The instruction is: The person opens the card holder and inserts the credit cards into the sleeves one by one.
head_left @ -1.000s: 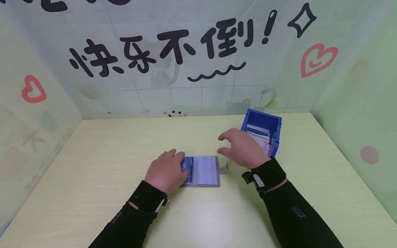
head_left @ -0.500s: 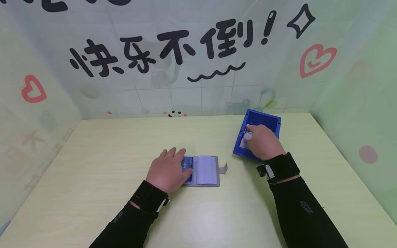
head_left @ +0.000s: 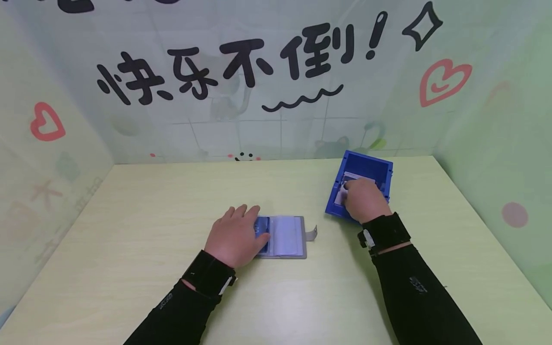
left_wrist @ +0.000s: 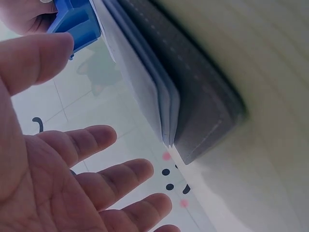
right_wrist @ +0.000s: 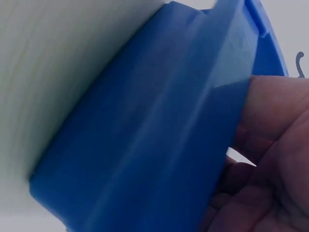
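A grey card holder lies unfolded on the table, with clear sleeves on its right side and a blue card on its left. My left hand rests over its left edge, fingers extended; in the left wrist view, its sleeves stand slightly fanned from the cover. Further right is a blue plastic box holding several cards. My right hand reaches into this box at the cards. The right wrist view shows the box wall hiding its fingertips, so I cannot tell whether they pinch a card.
The pale wooden table ends at a printed cloth backdrop, and the box stands near that back edge. A short strap sticks out from the holder's right side.
My right hand has gone from above the box's left side down into it, among the cards. The box's near end has shifted left. My left hand has stayed at the card holder.
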A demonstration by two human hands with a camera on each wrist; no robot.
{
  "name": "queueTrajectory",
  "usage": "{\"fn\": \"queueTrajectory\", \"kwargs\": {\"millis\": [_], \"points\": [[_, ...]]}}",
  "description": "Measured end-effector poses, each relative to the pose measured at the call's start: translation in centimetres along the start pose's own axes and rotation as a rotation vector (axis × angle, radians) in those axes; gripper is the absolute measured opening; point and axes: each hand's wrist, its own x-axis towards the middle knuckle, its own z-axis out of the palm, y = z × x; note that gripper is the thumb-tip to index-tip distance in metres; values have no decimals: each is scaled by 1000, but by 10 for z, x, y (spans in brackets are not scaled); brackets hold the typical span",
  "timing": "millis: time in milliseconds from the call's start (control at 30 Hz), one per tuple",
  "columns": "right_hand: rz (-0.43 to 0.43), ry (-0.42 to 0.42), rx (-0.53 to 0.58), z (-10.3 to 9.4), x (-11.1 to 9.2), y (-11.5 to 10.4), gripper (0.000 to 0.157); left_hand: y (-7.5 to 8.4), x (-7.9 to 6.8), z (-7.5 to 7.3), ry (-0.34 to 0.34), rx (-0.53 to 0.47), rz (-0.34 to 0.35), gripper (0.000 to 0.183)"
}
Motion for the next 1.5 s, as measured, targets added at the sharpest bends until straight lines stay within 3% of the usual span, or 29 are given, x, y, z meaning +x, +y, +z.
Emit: {"fn": "queueTrajectory", "kwargs": {"millis": [633,1067,1300,1500], "points": [[27,3,-40,8,1,-1,22,2,0,-1,9,-9,1,70],[-12,12,-42,9,2,1,19,1,-1,0,24,10,10,70],[14,-46,53,2,2,-2,20,1,-1,0,33,7,12,69],[6,-53,-31,3,2,-3,18,2,-1,-1,33,10,18,69]]}}
